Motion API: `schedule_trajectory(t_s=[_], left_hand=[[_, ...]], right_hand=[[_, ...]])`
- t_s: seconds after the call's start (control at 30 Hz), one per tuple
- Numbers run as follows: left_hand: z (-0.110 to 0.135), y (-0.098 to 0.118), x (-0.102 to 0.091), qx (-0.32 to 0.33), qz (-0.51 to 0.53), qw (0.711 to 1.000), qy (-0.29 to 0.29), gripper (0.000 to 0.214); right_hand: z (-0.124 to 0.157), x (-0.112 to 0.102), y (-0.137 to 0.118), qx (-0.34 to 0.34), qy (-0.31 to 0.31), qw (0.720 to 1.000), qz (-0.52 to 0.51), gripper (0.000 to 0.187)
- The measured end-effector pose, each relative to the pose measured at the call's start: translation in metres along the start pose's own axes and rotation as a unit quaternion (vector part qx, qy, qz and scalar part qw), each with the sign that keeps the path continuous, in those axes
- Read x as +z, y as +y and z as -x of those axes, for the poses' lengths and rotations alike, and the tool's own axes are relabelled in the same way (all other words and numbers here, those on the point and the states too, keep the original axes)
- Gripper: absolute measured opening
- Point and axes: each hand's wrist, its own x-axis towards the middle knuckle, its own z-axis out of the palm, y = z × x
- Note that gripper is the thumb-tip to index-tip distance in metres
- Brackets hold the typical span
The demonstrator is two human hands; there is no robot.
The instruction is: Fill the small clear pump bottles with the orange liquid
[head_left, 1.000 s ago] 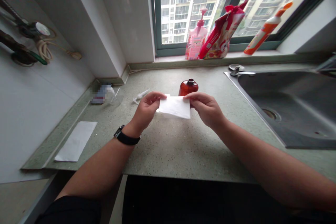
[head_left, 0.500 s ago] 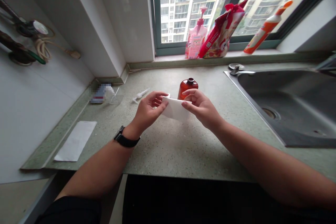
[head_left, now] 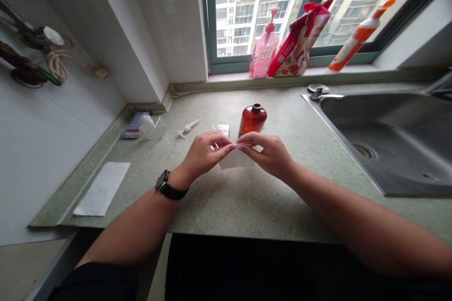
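Observation:
Over the counter, my left hand (head_left: pixel 206 154) and my right hand (head_left: pixel 269 153) meet fingertip to fingertip. Both pinch the top edge of a white sheet (head_left: pixel 237 162), which looks like paper and hangs below my fingers. Just behind my right hand stands an amber bottle (head_left: pixel 253 121) with an uncapped neck, its base hidden by the fingers. A small shiny white and clear item (head_left: pixel 223 129) lies behind my left hand, partly covered. Farther left on the counter lies a white pump head (head_left: pixel 189 127).
Another white sheet (head_left: pixel 102 189) lies at the counter's left, below a blurred packet (head_left: pixel 136 126). A steel sink (head_left: pixel 374 164) is at the right. On the sill stand a pink pump bottle (head_left: pixel 263 54), a red bag (head_left: pixel 300 42) and an orange-white bottle (head_left: pixel 355 42).
My hands have come together at the middle of the sheet's top edge, from holding it apart at its sides. More of the amber bottle and the small shiny item now shows.

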Motion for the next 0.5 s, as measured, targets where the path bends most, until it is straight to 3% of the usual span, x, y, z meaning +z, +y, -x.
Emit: schedule_trajectory(t_s=[0.1, 0.2, 0.33, 0.5], left_hand=[[0.0001, 0.0011, -0.0003, 0.006, -0.006, 1.0, 0.011, 0.023], [-0.0001, 0.0015, -0.0018, -0.001, 0.0, 1.0, 0.015, 0.024], [-0.0007, -0.0009, -0.0038, -0.024, 0.027, 0.999, 0.023, 0.02], [-0.0003, -0.0059, -0.0034, -0.041, 0.048, 0.998, 0.03, 0.018]], right_hand=[[-0.0006, 0.002, 0.002, 0.062, -0.049, 0.993, -0.089, 0.038], [-0.0026, 0.0021, 0.0036, 0.103, -0.091, 0.982, -0.13, 0.04], [-0.0055, -0.0015, 0.0034, 0.125, -0.061, 0.983, -0.122, 0.04], [-0.0082, -0.0027, 0.0016, 0.181, -0.08, 0.955, -0.222, 0.043]])
